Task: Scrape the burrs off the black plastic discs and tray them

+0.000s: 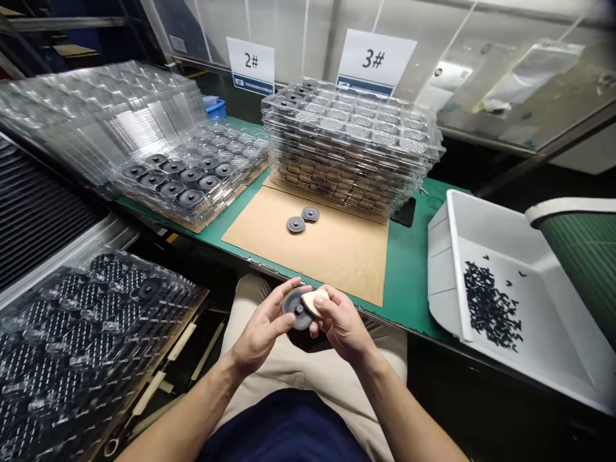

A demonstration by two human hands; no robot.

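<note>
Over my lap, my left hand (260, 330) grips a round black disc (294, 310) with a small hub in its middle. My right hand (342, 324) is closed too, pinching a pale cream-coloured wedge-shaped piece (316, 299) against the disc's upper right edge. Two more black discs (303, 220) lie side by side on a brown cardboard sheet (327, 253) on the green table (409, 269) in front of me.
A tall stack of clear blister trays (351, 147) stands at the back under a "3#" sign. Trays holding black discs (192, 176) sit at the left near a "2#" sign. More trays (81, 340) lie low at my left. A white bin (524, 301) with several small black parts is at the right.
</note>
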